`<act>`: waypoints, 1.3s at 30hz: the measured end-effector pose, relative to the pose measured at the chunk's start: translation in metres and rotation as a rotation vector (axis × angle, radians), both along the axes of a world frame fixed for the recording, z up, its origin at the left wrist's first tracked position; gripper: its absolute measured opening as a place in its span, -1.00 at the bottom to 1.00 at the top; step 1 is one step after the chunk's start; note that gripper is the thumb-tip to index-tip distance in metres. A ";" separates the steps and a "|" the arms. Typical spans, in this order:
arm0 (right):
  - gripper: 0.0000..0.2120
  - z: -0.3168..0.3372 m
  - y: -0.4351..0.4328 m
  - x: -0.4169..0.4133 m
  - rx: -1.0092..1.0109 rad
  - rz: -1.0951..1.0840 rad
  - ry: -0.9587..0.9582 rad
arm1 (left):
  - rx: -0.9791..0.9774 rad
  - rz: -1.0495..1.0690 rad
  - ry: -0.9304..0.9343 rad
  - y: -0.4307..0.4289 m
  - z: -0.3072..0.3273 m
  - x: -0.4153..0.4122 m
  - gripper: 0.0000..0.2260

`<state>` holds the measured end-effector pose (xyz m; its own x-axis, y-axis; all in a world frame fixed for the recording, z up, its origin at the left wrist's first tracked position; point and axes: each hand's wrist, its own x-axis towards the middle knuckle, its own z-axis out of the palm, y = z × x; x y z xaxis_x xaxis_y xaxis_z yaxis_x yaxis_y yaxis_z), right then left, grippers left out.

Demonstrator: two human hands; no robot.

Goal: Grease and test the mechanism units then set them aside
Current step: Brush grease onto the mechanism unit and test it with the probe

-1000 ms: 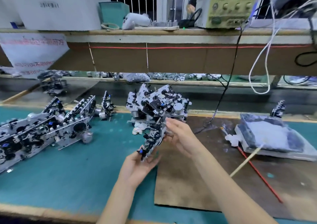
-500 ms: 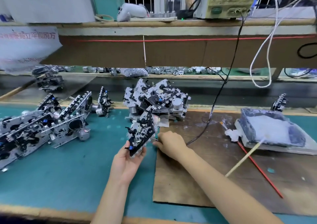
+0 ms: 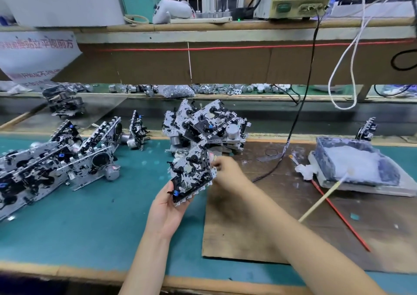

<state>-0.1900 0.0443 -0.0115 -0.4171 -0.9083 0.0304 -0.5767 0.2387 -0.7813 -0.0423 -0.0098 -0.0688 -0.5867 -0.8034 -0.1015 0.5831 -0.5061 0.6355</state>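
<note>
One mechanism unit (image 3: 191, 172) — between fingers (image 3: 220, 165)

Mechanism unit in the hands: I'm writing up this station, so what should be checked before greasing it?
1. Hold on the mechanism unit: ok, the left hand grips its lower corner and the right hand pinches its right edge.
2. Supply of grease: ok, a white mass lies in the grease tray on the right.
3. Is the stick free: ok, it leans on the tray with no hand on it.
4. Right hand free for the stick: not ok, it holds the unit.
5. Unit already greased: cannot tell.
</note>
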 end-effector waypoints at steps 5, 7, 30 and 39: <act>-0.76 0.037 0.034 -0.032 -0.049 0.001 -0.208 | -0.038 0.007 -0.018 0.000 0.001 0.001 -0.65; -0.68 0.045 0.042 -0.036 -0.016 0.017 -0.025 | -0.043 0.005 -0.028 -0.001 0.000 0.002 -0.58; -0.57 0.044 0.052 -0.037 -0.109 0.096 0.142 | -0.118 -0.001 -0.104 0.000 -0.002 0.001 -0.66; -0.57 0.040 0.050 -0.037 -0.103 0.108 0.137 | -0.112 0.000 -0.102 0.002 0.000 0.001 -0.69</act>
